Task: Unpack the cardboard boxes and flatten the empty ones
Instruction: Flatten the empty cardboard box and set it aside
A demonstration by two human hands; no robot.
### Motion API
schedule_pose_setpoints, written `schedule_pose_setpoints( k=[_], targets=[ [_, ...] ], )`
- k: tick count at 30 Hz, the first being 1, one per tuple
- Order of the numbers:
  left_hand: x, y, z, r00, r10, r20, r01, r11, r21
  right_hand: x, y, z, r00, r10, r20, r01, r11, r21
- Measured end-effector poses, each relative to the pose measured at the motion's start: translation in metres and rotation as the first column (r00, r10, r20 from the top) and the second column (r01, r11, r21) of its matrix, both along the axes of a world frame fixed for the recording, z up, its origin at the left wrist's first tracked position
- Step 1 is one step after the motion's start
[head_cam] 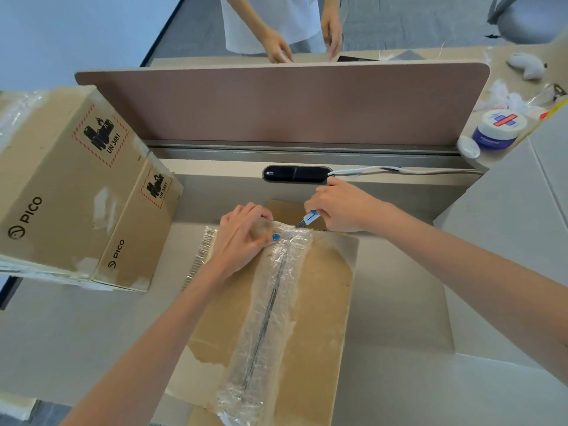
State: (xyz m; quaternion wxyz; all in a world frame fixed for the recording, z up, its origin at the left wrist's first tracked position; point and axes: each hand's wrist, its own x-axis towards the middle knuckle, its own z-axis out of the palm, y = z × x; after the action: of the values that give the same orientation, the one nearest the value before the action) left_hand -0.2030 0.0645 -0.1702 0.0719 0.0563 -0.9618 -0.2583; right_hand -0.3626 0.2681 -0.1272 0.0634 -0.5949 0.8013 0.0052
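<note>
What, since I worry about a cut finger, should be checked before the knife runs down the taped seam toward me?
1. Cutter gripped firmly by the right hand, tip at the far end of the taped seam: ok.
2. Left hand clear of the cutting line: not ok; its thumb lies at the tape's edge, close to the blade.
3. Box held steady: ok, the left hand presses on it.
4. Blade extension: cannot tell, too small.
5. PICO box clear of the seam: ok, it stands apart to the left.
</note>
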Motion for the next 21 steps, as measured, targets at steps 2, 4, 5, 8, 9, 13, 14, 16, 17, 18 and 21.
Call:
schedule_pose_setpoints(
  k=[2,4,5,8,9,13,14,16,17,18,21],
  targets=[
    [0.0,0.001,0.0,1.0,0.0,-0.001,0.0,1.0,-0.003,0.001,0.002,0.002,1.0,-0.006,-0.019,0.006,1.0,-0.004],
    [0.0,0.001,0.0,1.0,0.006,0.004,-0.006,1.0,-0.004,0.002,0.003,0.002,0.999,-0.008,-0.043,0.007,1.0,-0.007],
    [0.0,0.002,0.0,1.0,0.007,0.005,-0.007,1.0,0.001,0.002,0.004,0.003,0.999,-0.009,-0.053,0.009,1.0,-0.008],
    [0.001,0.003,0.0,1.0,0.005,-0.001,-0.005,1.0,0.019,0.003,0.006,0.002,0.997,-0.027,-0.068,0.028,1.0,0.014],
    [0.001,0.003,0.0,1.0,0.004,-0.004,-0.004,1.0,0.023,0.003,0.007,0.004,0.997,-0.035,-0.066,0.037,0.999,0.024],
    [0.0,0.003,0.003,1.0,0.024,-0.008,-0.024,0.999,0.029,0.01,0.003,0.007,0.987,-0.134,-0.083,0.138,0.99,0.036],
    [-0.001,0.001,0.004,0.999,0.036,-0.008,-0.036,0.999,0.037,0.013,0.001,0.009,0.98,-0.166,-0.113,0.17,0.985,0.018],
    [-0.002,-0.004,0.004,0.998,0.063,-0.013,-0.062,0.997,0.046,0.019,-0.004,0.011,0.96,-0.228,-0.162,0.225,0.974,-0.036],
    [-0.003,-0.006,0.004,0.997,0.077,-0.015,-0.076,0.996,0.046,0.021,-0.006,0.013,0.95,-0.259,-0.173,0.252,0.966,-0.065],
    [-0.004,-0.007,0.004,0.996,0.091,-0.014,-0.091,0.995,0.044,0.023,-0.008,0.015,0.942,-0.287,-0.173,0.276,0.957,-0.087],
    [-0.01,-0.007,0.004,0.99,0.14,-0.001,-0.139,0.99,0.034,0.031,-0.015,0.016,0.936,-0.332,-0.115,0.319,0.94,-0.121]
  ],
)
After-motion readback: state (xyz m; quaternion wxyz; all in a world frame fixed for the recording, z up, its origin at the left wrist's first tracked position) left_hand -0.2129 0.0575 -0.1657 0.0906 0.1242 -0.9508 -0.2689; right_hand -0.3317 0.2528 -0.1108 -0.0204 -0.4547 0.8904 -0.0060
